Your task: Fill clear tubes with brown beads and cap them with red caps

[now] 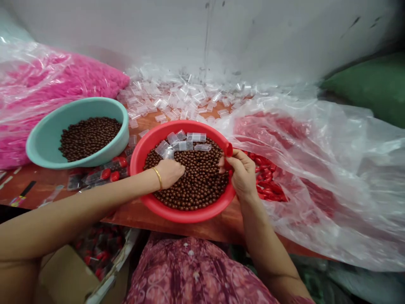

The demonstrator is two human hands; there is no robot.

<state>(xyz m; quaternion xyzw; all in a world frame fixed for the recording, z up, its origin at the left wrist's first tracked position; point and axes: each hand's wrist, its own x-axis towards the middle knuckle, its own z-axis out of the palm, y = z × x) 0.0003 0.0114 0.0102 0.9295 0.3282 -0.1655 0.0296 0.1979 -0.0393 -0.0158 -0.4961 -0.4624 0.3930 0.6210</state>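
Observation:
A red basin (186, 216) in front of me holds many small round brown balls (196, 185). Several clear plastic boxes (183, 145) lie on the balls toward the far side. My left hand (171, 172), with a gold bangle on its wrist, is down at the balls. Its fingers are curled, and their tips are hidden, so what they hold cannot be made out. At the basin's right rim, my right hand (243, 171) pinches a small red plastic cap (228, 149) between thumb and fingers.
Left stands a teal basin (38, 147) of brown balls, beside a bag of pink pieces (79, 76). Filled red-capped boxes (107, 173) lie between the basins. Clear boxes (183, 99) spread along the wall. Red caps (268, 181) spill from a bag (348, 169) at right. A carton (66, 270) sits below.

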